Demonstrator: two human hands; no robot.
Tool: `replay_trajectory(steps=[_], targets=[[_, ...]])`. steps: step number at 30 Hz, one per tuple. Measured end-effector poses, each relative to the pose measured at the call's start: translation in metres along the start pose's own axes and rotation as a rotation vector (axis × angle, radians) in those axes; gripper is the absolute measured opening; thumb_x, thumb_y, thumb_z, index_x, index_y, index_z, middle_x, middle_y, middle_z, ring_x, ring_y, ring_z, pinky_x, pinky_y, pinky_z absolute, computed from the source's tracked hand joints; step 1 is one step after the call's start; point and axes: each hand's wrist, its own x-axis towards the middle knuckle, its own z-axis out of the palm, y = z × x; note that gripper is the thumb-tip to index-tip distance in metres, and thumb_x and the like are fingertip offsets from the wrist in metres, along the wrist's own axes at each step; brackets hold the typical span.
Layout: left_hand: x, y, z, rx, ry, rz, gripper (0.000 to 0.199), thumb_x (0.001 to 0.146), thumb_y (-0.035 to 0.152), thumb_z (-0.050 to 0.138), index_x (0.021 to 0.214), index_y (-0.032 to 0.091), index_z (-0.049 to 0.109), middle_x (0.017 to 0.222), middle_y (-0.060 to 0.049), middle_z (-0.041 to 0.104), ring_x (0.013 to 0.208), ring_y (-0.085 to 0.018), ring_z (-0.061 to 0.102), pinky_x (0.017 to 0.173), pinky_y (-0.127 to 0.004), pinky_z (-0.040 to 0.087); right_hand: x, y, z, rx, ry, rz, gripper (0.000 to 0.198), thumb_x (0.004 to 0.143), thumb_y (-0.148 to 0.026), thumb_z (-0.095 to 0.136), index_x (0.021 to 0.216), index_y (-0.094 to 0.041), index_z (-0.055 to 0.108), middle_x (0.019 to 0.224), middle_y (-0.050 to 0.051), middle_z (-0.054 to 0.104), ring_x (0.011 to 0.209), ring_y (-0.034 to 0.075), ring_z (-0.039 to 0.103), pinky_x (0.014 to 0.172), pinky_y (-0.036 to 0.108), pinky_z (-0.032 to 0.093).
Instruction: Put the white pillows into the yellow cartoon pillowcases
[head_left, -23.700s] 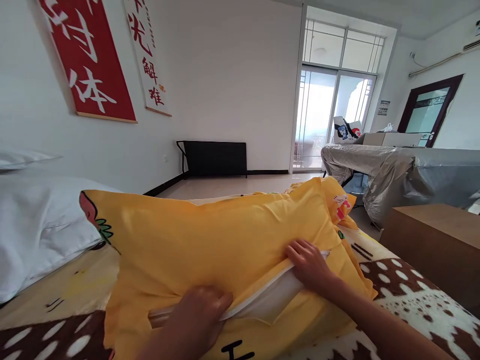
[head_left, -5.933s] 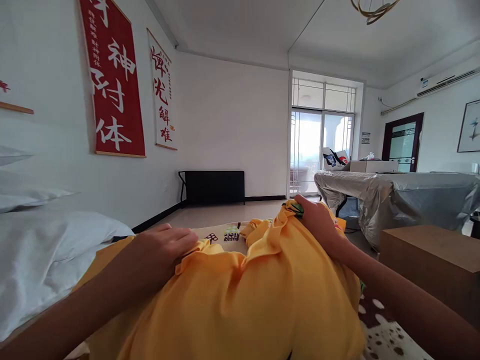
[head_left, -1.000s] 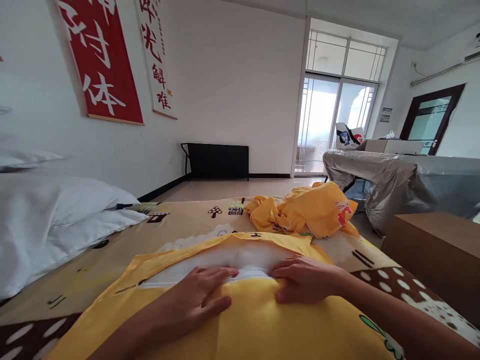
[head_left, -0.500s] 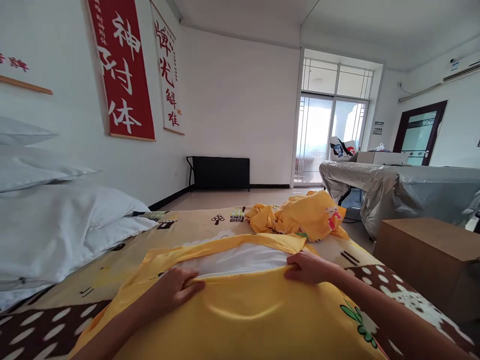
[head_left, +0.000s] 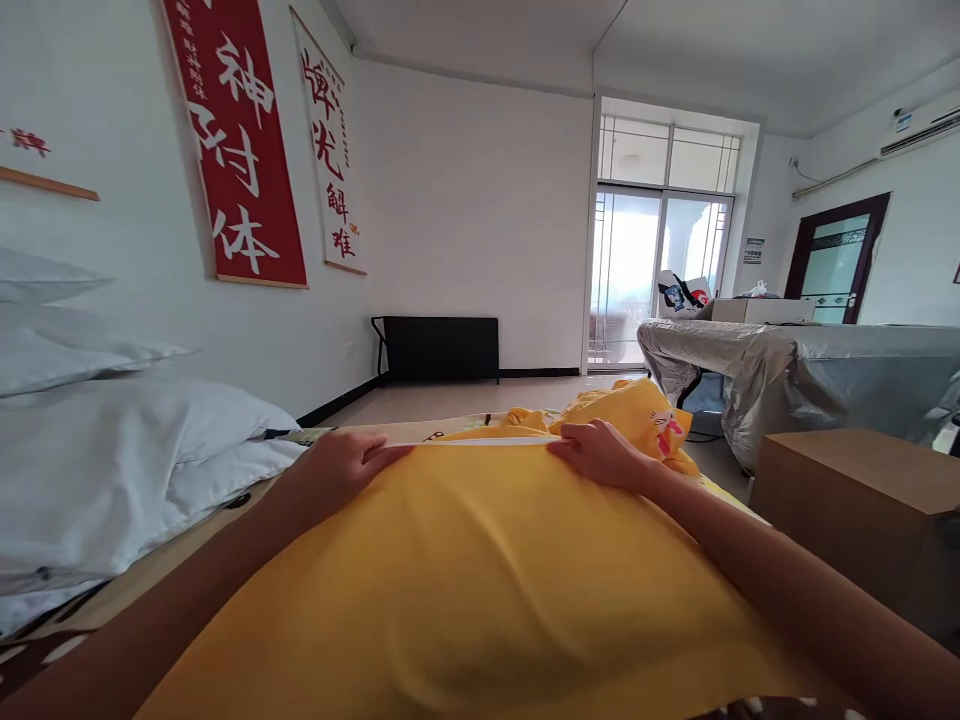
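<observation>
A yellow pillowcase point(head_left: 465, 570) is raised in front of me, its near side spread wide with a few soft creases. My left hand point(head_left: 352, 465) pinches the left part of its upper edge, thumb along the cloth. On the right part of the same edge, my right hand point(head_left: 596, 452) is closed in a similar grip. Between the hands the edge is pulled almost straight, and a thin strip of white point(head_left: 480, 441) shows just behind it. The rest of what lies inside is hidden by the cloth. Beyond my right hand lies a crumpled yellow printed cloth point(head_left: 637, 405).
White pillows point(head_left: 135, 470) are piled at the left on a patterned bed cover point(head_left: 172, 560). A brown box point(head_left: 847, 490) stands at the right, before a table under a silvery sheet point(head_left: 847, 370). A black folded panel point(head_left: 442, 348) leans by the far wall.
Both hands have lifted the pillowcase's edge up and away from me. The white inside, broadly visible before, is now mostly covered by the raised yellow side.
</observation>
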Motion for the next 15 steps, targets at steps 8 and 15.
replay_trajectory(steps=[8,15], targets=[[-0.001,-0.034,0.073,0.104,-0.271,0.208,0.04,0.083,0.048,0.041,0.101,0.018,0.059,0.107,-0.01,0.063,0.091,-0.023,0.06,0.079,-0.031,0.044,-0.003,0.012,0.055,-0.099,-0.209,-0.053,0.025,0.085,-0.035,0.054,0.099,-0.015,0.062,0.097,0.012,0.065,0.088,0.022,0.061,0.072,0.029,0.042],[0.012,-0.03,0.135,0.084,-0.158,0.126,0.037,0.086,0.031,0.034,0.103,0.014,0.062,0.106,-0.014,0.066,0.1,-0.028,0.061,0.089,-0.045,0.045,0.008,0.011,0.097,-0.096,-0.083,0.014,0.023,0.085,-0.009,0.041,0.09,-0.016,0.062,0.094,0.01,0.067,0.093,0.021,0.062,0.087,0.032,0.04]])
